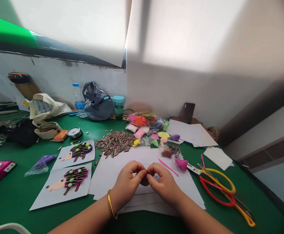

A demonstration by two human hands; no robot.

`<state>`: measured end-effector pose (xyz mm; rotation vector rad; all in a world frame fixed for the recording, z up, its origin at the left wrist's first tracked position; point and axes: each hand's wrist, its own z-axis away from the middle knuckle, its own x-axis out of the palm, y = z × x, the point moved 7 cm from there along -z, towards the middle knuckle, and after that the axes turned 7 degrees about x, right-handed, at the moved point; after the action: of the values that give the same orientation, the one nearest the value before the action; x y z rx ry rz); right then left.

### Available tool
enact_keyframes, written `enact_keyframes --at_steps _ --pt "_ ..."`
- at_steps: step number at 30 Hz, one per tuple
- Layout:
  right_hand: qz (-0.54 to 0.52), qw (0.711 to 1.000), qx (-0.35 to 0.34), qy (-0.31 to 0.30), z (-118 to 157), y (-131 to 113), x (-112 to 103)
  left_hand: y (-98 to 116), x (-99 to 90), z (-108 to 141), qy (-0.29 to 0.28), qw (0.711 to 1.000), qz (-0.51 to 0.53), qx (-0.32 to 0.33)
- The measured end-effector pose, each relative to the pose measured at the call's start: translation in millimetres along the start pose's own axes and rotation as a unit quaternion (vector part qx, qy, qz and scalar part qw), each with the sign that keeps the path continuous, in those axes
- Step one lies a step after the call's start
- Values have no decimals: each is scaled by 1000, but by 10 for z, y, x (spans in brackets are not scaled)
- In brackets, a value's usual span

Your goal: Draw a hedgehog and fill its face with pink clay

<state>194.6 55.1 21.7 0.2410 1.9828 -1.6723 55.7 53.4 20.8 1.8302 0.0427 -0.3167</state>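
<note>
My left hand (130, 178) and my right hand (162, 182) meet over the white paper sheets (112, 175), fingertips pinched together. Between them is a small piece of dark brown modelling clay (144, 182), partly covered by the fingers. Just beyond my right hand lie a thin pink clay strip (168, 167), a lump of brown clay (167, 152) in clear wrap and a magenta clay lump (181, 164). To the left rest two cards with hedgehog pictures, the nearer card (41, 198) and the farther card (57, 164), their spines dotted with green balls.
Sunflower seeds (115, 143) are heaped behind the sheets, beside bagged coloured clay (142, 122). Scissors with yellow and red handles (220, 188) lie at the right. At the back stand a blue bag (99, 105), a water bottle (78, 99) and a teal-lidded cup (119, 105).
</note>
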Motion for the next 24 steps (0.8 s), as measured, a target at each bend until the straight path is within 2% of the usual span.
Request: enact_keyframes --at_steps 4,8,12,16,21,24 --pt "-22 1000 -5 -16 -3 -19 -5 -38 -6 5 23 998 47 -18" --pt "-22 1000 -3 -20 -3 -17 7 -34 -61 8 45 998 37 8" --pt "5 1000 -4 -3 2 -13 15 42 -48 5 13 999 3 52" --pt "6 1000 -9 -6 6 -20 8 56 -41 -15 9 999 -10 33" --pt "-37 999 12 -22 0 -11 -1 7 -51 -14 26 999 44 0" --pt "-43 998 20 -30 -1 -24 13 -6 -65 -3 37 999 29 6"
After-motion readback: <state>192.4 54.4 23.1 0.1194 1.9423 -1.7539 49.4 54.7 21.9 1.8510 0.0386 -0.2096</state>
